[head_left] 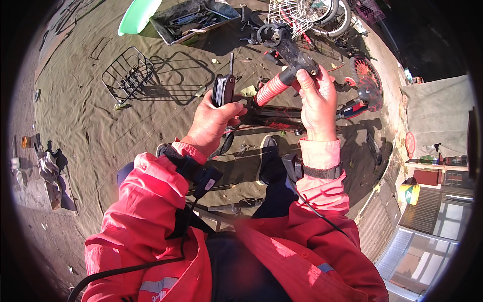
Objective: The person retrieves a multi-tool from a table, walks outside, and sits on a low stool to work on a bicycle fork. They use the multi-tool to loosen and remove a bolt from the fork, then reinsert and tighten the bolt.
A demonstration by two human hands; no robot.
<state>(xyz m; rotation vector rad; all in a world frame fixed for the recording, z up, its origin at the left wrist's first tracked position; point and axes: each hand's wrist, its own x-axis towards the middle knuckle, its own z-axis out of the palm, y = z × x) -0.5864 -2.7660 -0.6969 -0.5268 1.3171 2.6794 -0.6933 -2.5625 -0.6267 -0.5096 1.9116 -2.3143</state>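
Observation:
My left hand is closed around a black folding hex key set, with one key standing straight out of its top. My right hand grips a black bicycle stem with its thumb near a bolt hole. The stem's round clamp end points away from me. Below the stem, a reddish ribbed sleeve runs down to a black bicycle frame with red markings, lying in front of my feet. The hex key set and the stem are apart.
A black wire rack lies on the brown ground cloth at left. Farther off are a tool tray, a green basin and a white wire basket beside wheels. A red-rimmed wheel lies right of the frame.

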